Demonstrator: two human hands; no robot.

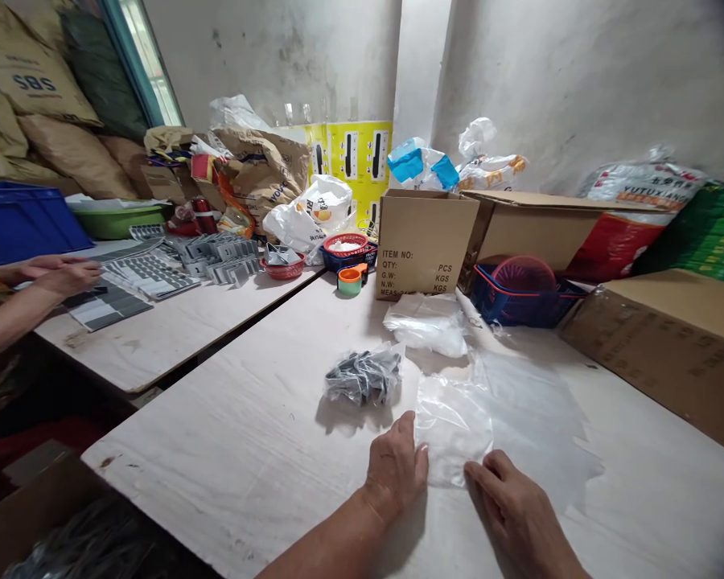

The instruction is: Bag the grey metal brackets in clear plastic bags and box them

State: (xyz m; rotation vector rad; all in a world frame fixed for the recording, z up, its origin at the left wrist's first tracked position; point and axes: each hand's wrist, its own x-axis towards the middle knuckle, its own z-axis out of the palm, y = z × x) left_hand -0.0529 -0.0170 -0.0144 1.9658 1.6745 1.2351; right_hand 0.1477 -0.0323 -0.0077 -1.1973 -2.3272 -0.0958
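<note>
In front of the tall box [425,233], a bag of grey bits [362,376] looks full but a flat clear bag [455,422] looks empty, the half-open left hand [396,457] touching it, the curled right hand [512,494] maybe pinching it, I can't tell.

The near table [217,458], pale and worn at one corner, bears a bag of dark parts [365,378], with a clear bag [455,430] to its right and fanned clear sheets [536,426] beyond that. Farther back on it are a pile of plastic [428,326], an upright carton [425,233], a tape dispenser [350,281] and a blue basket [507,312]. The left table [138,350], across a narrow gap, carries printed sheets [148,273], grey folded pieces [220,257] and a red basket [283,269].
</note>
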